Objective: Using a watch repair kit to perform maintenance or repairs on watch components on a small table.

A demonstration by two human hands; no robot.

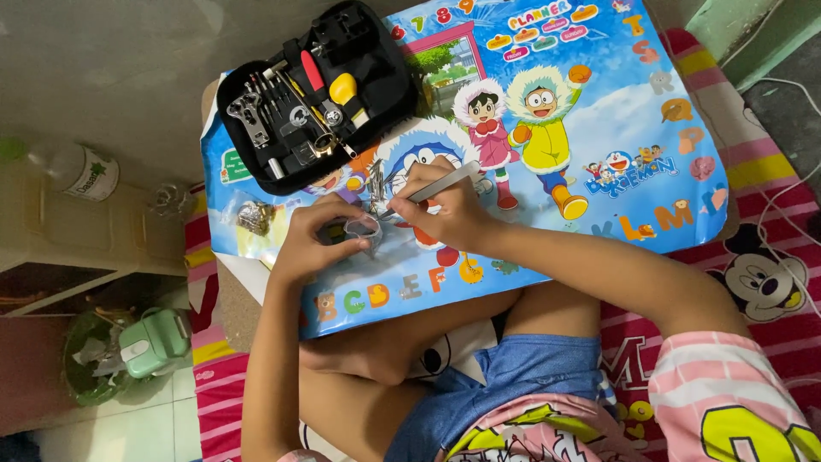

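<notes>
The left hand (321,235) pinches a small silver watch (366,229) with its fingers closed on it, just above the colourful cartoon mat (599,111) that covers the worktop. The right hand (445,210) grips metal tweezers (436,190), whose tip touches the watch. A black tool kit case (321,90) lies open at the mat's far left corner, and a second metal watch (255,217) lies near the left hand.

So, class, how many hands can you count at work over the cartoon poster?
2: the left hand pinches a small metal piece; the right hand beside it holds a silver tool.
</notes>
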